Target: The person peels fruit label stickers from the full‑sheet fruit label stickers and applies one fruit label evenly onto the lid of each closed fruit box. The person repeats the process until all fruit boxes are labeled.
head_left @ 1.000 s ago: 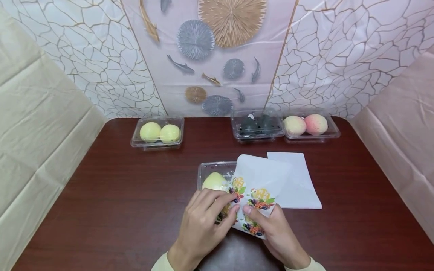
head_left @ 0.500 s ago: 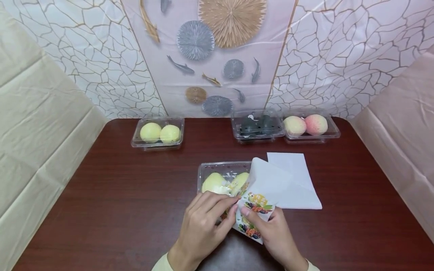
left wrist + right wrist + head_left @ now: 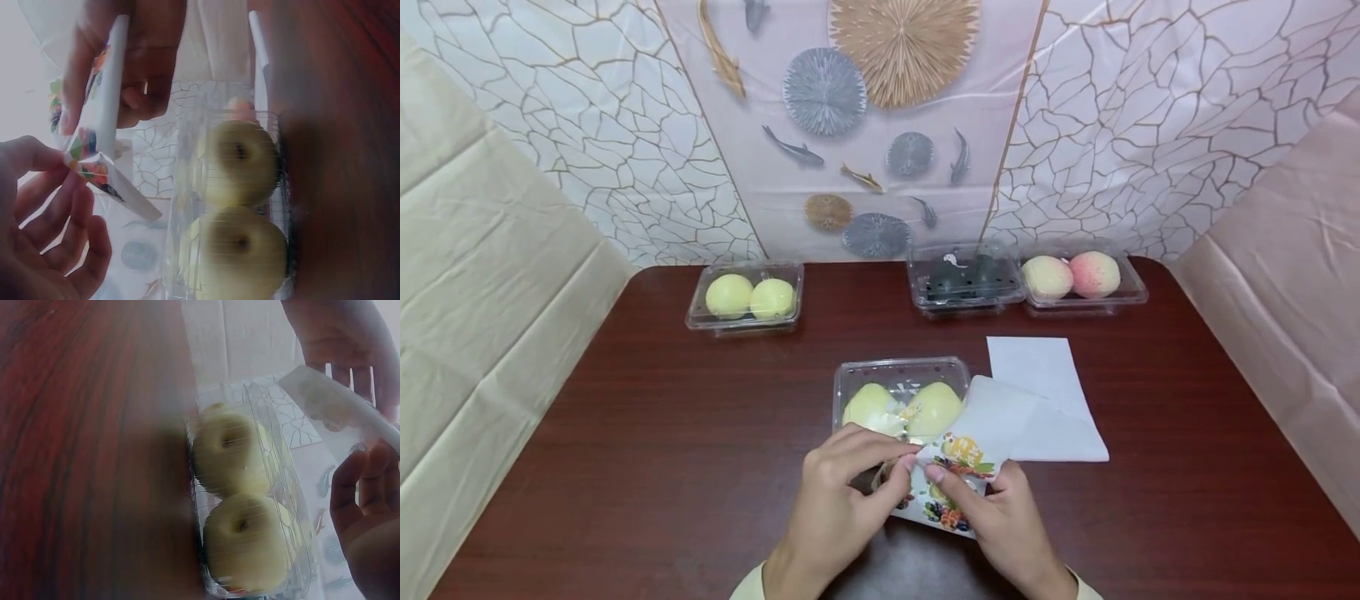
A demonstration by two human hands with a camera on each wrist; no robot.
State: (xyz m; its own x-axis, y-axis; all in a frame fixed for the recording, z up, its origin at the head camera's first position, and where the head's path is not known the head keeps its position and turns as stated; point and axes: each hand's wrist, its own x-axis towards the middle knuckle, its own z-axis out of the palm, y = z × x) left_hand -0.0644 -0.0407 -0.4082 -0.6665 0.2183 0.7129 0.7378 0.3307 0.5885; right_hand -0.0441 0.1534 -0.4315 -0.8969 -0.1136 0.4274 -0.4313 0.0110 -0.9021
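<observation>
A white sticker sheet (image 3: 1000, 425) printed with colourful fruit motifs is held above the table, bent in the left wrist view. My right hand (image 3: 1011, 525) grips its lower right part, thumb on the printed face. With thumb and index finger, my left hand (image 3: 842, 508) pinches the sheet's left edge; its other fingers are loosely bent in the left wrist view. Whether a single sticker is lifting there, I cannot tell. Just behind the hands stands a closed clear plastic box (image 3: 901, 363) with two pale yellow-green fruits (image 3: 936, 408), their dimpled ends showing in the left wrist view (image 3: 240, 162).
A plain white sheet (image 3: 1048, 400) lies right of the box, partly behind the sticker sheet. Along the dark red table's (image 3: 625, 458) back edge stand clear boxes: yellow fruits (image 3: 728, 296) at left, dark fruits (image 3: 955, 279) towards the right, and pink-and-cream peaches (image 3: 1094, 275) beside them.
The sticker sheet has tilted and come down to the right, uncovering the second fruit in the box. Both hands stay on the sheet and have shifted slightly. The head view has moved a little.
</observation>
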